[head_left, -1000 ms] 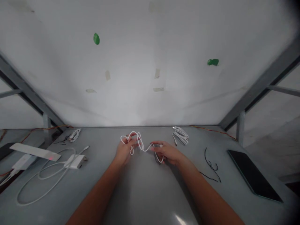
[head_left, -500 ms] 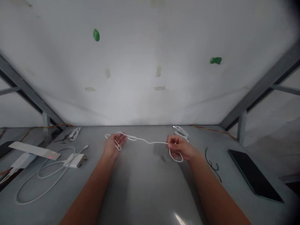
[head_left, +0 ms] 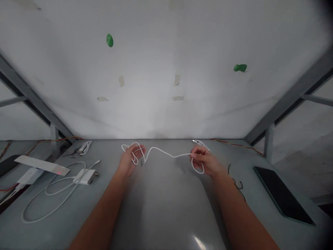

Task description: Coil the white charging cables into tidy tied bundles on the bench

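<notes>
A thin white cable [head_left: 162, 151] runs between my two hands above the grey table [head_left: 166, 208], bent and slack in the middle. My left hand [head_left: 129, 159] holds one part of it, with small loops over the palm and fingers; the fingers are only loosely curled. My right hand [head_left: 204, 161] pinches the other part between thumb and fingers, and a loop hangs below them. Just behind the right hand lies another coiled white cable [head_left: 201, 144], partly hidden.
At left lie a white charger [head_left: 85, 176] with a looped cable, a flat white strip [head_left: 43, 164] and a bundled white cable [head_left: 85, 147]. On the right are black twist ties [head_left: 238, 184] and a dark phone [head_left: 282, 194]. A white wall [head_left: 166, 118] stands behind the table.
The cable between my hands has gone from nearly straight to slack, with a sharp bend near the left hand. Both hands appear slightly further right; the view has shifted a little too.
</notes>
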Demonstrator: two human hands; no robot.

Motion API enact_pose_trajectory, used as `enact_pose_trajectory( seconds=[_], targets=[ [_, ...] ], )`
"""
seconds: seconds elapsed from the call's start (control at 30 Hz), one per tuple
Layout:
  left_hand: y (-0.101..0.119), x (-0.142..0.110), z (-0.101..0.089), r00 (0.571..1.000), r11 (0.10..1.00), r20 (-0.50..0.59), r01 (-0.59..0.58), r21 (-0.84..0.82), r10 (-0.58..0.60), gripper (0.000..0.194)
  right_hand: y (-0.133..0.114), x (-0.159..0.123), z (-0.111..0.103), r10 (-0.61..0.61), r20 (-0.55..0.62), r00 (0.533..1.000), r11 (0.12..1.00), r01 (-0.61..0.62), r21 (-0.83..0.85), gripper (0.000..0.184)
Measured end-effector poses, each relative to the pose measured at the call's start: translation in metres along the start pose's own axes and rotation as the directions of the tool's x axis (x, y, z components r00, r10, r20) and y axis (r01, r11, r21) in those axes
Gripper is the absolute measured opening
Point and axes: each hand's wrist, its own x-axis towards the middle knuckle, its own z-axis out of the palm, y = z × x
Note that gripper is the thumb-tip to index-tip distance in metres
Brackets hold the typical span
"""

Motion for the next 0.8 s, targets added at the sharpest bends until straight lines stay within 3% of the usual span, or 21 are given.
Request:
enact_pose_trajectory(
  seconds=[0.13,0.23,0.33,0.47,0.53,0.6,0.73,0.77,0.8],
  targets=[
    [-0.026,-0.016,0.013,0.982,0.994,0.178,0.051,0.099,-0.068,0.030,0.009,0.007,0.018,-0.016,0.001,1.000,0.997,0.016,-0.073,0.042],
    [-0.040,-0.027,0.020,0.951,0.983,0.292,0.052,0.178,-0.104,0.048,0.020,0.014,0.030,-0.018,-0.105,0.994,0.995,0.008,-0.095,0.045],
    [-0.047,-0.032,0.023,0.941,0.989,0.329,0.038,0.145,-0.085,0.059,0.031,0.020,0.039,-0.004,-0.214,0.977,0.994,-0.020,-0.110,0.048],
    [-0.047,-0.027,0.020,0.940,0.989,0.342,-0.055,0.135,0.005,0.072,0.037,0.022,0.043,0.023,-0.246,0.969,0.983,-0.068,-0.173,0.044],
    [-0.047,-0.022,0.015,0.939,0.931,0.331,-0.201,0.305,0.094,0.065,0.036,0.019,0.043,0.051,-0.171,0.984,0.961,-0.094,-0.260,0.039],
    [-0.046,-0.019,0.011,0.914,0.773,0.334,-0.380,0.508,0.231,0.048,0.033,0.014,0.046,0.082,-0.019,0.996,0.930,-0.084,-0.358,0.034],
    [-0.045,-0.022,0.011,0.743,0.402,0.449,-0.656,0.639,0.497,0.047,0.032,0.003,0.056,0.116,0.289,0.950,0.951,-0.021,-0.310,0.045],
    [-0.045,-0.024,0.013,0.719,0.366,0.479,-0.680,0.636,0.503,0.047,0.032,0.001,0.060,0.095,0.363,0.927,0.968,-0.001,-0.250,0.046],
    [-0.045,-0.027,0.014,0.722,0.366,0.497,-0.681,0.635,0.481,0.048,0.033,0.000,0.064,0.063,0.435,0.898,0.983,0.020,-0.185,0.047]
  ],
)
